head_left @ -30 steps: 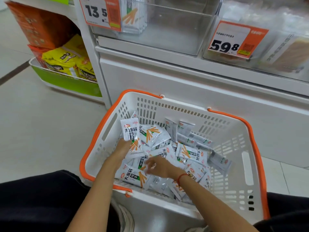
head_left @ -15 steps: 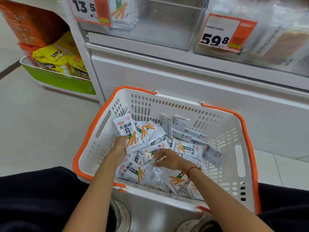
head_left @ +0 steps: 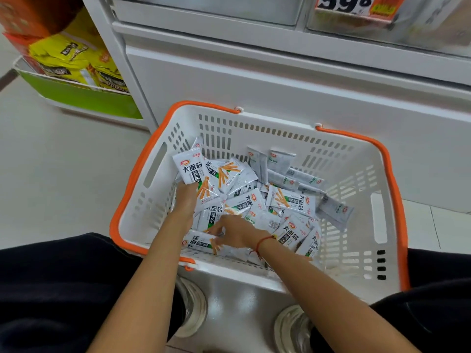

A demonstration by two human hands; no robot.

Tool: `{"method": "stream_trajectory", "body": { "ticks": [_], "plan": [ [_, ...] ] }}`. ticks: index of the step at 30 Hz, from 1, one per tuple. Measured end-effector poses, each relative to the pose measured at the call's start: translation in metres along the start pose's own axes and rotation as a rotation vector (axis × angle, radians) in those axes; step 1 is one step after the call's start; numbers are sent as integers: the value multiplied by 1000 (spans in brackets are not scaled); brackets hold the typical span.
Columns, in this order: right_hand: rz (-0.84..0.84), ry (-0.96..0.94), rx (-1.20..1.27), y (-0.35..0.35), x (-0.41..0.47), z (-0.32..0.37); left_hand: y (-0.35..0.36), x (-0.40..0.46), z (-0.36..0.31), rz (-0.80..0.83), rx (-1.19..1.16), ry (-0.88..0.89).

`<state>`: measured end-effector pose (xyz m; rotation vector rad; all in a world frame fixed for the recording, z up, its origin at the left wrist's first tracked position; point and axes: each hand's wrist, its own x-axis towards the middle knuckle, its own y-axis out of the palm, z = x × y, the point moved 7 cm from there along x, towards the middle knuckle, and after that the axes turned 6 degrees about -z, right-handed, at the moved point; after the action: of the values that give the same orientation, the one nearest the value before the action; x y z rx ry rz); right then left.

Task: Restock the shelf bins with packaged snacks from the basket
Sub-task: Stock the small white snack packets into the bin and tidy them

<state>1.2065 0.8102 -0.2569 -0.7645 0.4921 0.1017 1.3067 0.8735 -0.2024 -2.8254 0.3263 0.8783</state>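
Left hand grips packets (fanned above fingers) — right hand atop pile.

The basket is white with slotted walls and orange rims, the snack packets white with black characters, green bands and orange sticks, the shelf white, the side bin lime green holding yellow bags, and the price tag orange and white.
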Motion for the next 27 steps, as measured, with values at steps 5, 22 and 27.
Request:
{"method": "stream_trajectory", "body": {
  "ticks": [5, 22, 27],
  "plan": [
    [-45, 179, 89, -33, -15, -34, 1, 8, 2, -29, 189, 52],
    [-755, 366, 689, -110, -67, -70, 83, -49, 23, 230, 33, -148],
    [-833, 375, 637, -104, -69, -66, 89, -46, 42, 273, 124, -212]
  ]
}}
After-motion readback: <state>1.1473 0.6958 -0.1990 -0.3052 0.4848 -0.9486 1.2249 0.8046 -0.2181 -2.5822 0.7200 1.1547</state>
